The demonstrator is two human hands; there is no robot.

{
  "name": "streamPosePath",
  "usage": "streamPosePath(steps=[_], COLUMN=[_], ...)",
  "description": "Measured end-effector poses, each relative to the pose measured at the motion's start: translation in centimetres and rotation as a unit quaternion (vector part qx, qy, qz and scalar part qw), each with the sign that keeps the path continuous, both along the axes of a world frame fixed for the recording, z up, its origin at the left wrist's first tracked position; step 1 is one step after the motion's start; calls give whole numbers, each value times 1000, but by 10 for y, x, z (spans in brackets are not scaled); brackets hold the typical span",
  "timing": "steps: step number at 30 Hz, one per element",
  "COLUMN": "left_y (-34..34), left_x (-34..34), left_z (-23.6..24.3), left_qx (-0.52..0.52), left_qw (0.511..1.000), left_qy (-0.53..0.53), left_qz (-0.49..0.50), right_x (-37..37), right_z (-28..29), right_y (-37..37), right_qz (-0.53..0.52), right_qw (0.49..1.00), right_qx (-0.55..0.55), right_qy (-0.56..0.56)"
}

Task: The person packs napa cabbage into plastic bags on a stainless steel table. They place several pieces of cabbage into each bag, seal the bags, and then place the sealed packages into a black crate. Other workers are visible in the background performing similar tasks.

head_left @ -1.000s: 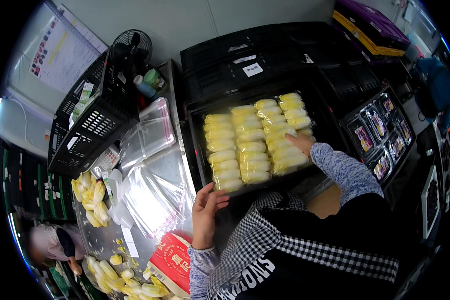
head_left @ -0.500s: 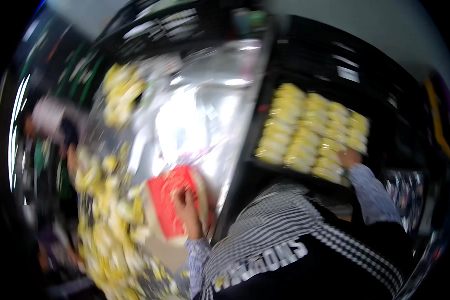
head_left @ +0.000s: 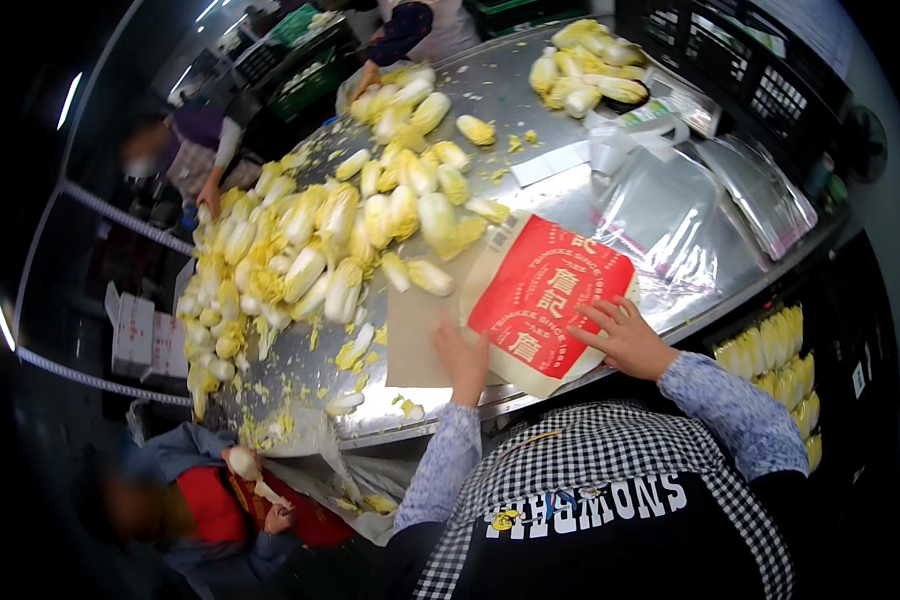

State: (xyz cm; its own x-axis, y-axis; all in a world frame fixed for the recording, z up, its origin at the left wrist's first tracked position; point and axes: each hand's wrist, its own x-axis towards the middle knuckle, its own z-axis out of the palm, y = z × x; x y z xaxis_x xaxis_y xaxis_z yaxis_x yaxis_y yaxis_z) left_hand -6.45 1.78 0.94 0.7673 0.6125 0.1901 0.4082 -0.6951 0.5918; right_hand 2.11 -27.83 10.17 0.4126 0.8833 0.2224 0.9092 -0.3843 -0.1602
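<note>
A red-and-cream printed sheet [head_left: 550, 295] is lying flat near the front edge of a metal tabletop [head_left: 515, 100], between the two grips and partly overlapping a brown card [head_left: 415, 335]. The right grip [head_left: 625, 340] is resting over the sheet's right side, its fingers lying spread and open; it is not visibly pinching anything. The left grip [head_left: 462, 350] is sitting over the brown card, just beside the sheet's left edge. Its fingers are blurring, so whether they are closing on card or sheet cannot be told.

The step in hand seems to be handling the sheet with both grips at the near edge. Getting a firm hold would be calling for the right fingers curling under the sheet's edge, with the left grip steadying the card, since something this thin is probably slipping or creasing easily.

Beyond the left grip, farther across and to its left, a large heap of pale yellow cabbages [head_left: 320, 225] is spreading over the metal, with leaf scraps scattering around it. Beyond the right grip, clear plastic bags [head_left: 665, 220] are lying shiny and flat. To the right of the right grip, a black tray is holding rows of packed cabbages [head_left: 770, 360]. Well to the left of the left grip, a co-worker in a red apron [head_left: 210, 505] is holding something pale.
</note>
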Motion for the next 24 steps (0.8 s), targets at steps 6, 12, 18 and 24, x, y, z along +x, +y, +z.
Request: streamPosePath(steps=[6,12,18,24], left_y=[80,183,196,200], left_x=[34,87,121,115], left_z=[17,33,27,17], left_qx=[-163,85,167,114], left_qw=[981,938,848,908], left_qy=[25,-63,130,90], left_qz=[-103,-330,-486,-393], right_x=[-2,-23,92,273], right_z=[-33,-59,25,-49], right_y=[91,149,233,328], right_qz=[101,195,-77,-324], right_qw=[993,933,880,915], right_qx=[54,-58,14,78], right_qy=[24,299,468,228])
